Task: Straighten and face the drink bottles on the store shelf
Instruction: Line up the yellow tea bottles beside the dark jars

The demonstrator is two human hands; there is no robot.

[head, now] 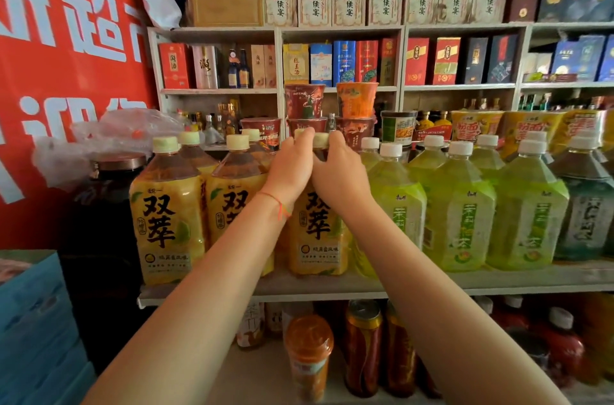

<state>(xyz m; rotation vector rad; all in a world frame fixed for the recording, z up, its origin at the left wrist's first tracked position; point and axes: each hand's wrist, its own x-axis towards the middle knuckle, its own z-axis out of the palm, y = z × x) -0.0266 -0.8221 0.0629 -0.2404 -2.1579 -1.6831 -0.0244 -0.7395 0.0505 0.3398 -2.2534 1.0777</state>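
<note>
Yellow-label bottle (317, 232) is being gripped at its neck by both hands (292, 168) (339, 172), fingers curling round it; twisting hard is risking knocking the green bottle (395, 205) just beside it.

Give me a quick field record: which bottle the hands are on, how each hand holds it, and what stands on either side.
bottle in hand: third yellow tea bottle, upright, label facing out
left hand: grip curled round the neck by the cap
right hand: grip curled round the neck from the other side
left neighbour: yellow tea bottle, label facing out
right neighbour: green tea bottle
surface: shelf
</note>
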